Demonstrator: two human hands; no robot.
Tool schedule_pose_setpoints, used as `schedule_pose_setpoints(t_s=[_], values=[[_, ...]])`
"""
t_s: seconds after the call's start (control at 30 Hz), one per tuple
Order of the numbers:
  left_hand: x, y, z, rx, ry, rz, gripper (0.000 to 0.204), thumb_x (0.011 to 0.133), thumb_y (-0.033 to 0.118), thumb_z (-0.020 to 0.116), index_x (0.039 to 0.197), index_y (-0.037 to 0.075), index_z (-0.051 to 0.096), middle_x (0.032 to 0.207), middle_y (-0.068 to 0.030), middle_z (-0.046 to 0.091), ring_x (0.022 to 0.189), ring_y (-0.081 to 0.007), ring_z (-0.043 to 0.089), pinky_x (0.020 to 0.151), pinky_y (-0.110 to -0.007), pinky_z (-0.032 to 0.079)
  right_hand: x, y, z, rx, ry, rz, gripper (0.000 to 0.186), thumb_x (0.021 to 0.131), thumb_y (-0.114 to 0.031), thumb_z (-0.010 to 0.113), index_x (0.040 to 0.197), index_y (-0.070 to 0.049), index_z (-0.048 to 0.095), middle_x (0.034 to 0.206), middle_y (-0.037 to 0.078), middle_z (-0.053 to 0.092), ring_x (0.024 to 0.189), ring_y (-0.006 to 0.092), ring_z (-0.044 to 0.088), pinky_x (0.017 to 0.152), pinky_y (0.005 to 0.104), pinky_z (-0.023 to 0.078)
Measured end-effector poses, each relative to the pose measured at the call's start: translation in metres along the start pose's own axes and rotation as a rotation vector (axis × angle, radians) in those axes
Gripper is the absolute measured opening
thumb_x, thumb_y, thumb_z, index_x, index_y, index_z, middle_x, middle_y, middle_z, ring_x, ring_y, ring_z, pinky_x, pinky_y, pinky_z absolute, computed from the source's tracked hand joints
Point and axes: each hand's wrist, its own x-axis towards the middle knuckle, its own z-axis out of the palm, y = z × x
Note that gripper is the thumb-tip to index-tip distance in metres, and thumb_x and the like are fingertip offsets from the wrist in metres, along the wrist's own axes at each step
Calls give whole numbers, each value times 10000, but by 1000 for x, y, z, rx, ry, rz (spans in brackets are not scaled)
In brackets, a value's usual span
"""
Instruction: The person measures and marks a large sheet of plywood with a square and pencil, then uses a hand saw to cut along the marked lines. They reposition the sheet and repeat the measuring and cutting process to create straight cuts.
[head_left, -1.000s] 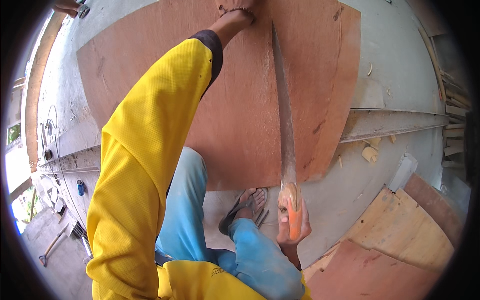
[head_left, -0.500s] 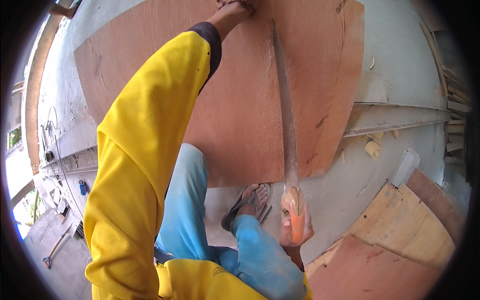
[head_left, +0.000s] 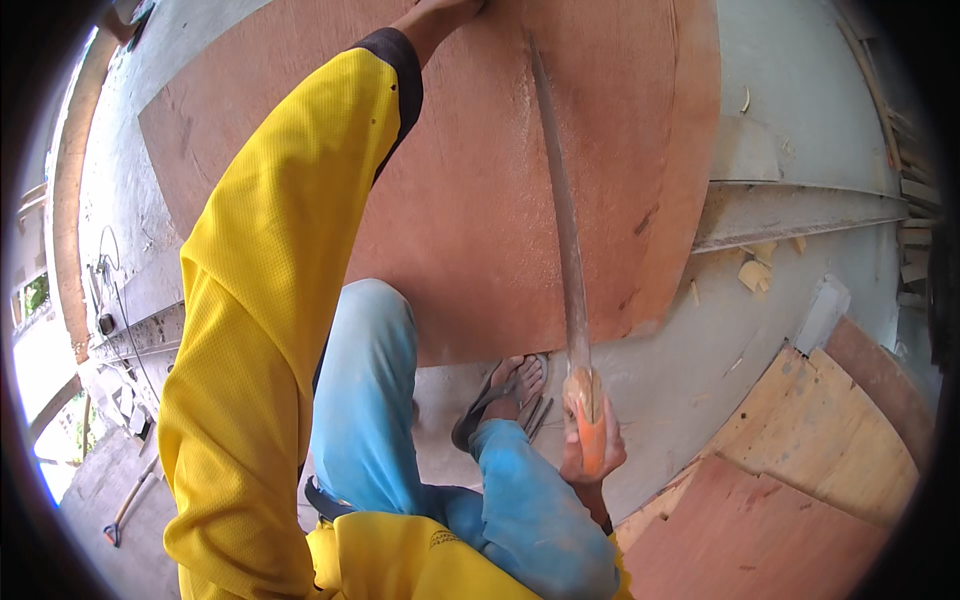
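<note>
My right hand [head_left: 593, 446] is closed around the orange and wooden handle of a handsaw [head_left: 562, 200]. Its long blade points away from me and lies along a line in the reddish-brown plywood sheet [head_left: 450, 230], with pale sawdust scattered beside it. The handle is just past the sheet's near edge. At the top of the picture, my left hand [head_left: 452, 8] rests over the far part of the plywood, left of the blade's tip. The picture's edge cuts off its fingers.
My left knee [head_left: 372, 310] is against the plywood's near edge, and a sandalled foot [head_left: 505, 395] stands below it. Other plywood pieces [head_left: 740, 530] lie at lower right. A long metal beam [head_left: 800, 218] runs out rightward near wood scraps [head_left: 757, 275]. A long-handled tool [head_left: 130, 505] lies at left.
The saw handle sits slightly farther from the plywood's near edge, and the blade shows narrower. The whole view has shifted a little. My left hand stays over the sheet, more cut off by the edge.
</note>
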Motion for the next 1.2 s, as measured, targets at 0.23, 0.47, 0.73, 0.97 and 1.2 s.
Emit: schedule_pose_setpoints(t_s=[0.23,0.47,0.73,0.97,1.2], values=[[7,-3,-9,-1,-29,14,591,1028,507,391,926,56,758,976,-203,726,956,-383,678,906,-511,488,179,12,82,51,102,-257,554,915,-95,595,1432,68,479,1278,222,662,1106,299,695,936,338,537],[14,-2,-26,-1,-170,34,633,1025,555,391,966,39,751,977,-218,722,978,-398,675,904,-513,491,177,0,73,234,36,-166,515,915,-100,598,1408,34,526,1316,204,642,1172,301,662,965,362,528],[10,-12,-22,1,-164,32,632,1023,557,395,966,38,751,975,-219,722,974,-398,675,903,-512,491,93,-20,33,48,31,-141,482,946,-119,583,1369,104,524,1296,278,641,1067,339,716,886,370,571],[16,-10,-25,-8,-160,56,631,1021,559,399,965,37,750,972,-219,722,971,-399,675,902,-512,490,93,-11,34,16,80,-175,475,980,-159,560,1372,107,521,1292,282,642,1104,333,704,869,361,573],[9,-16,-19,-20,-184,55,631,1020,561,403,965,36,749,970,-220,721,968,-399,675,901,-512,490,126,-8,54,-29,98,-224,459,972,-139,566,1368,91,542,1269,243,666,1044,291,719,840,343,568]])
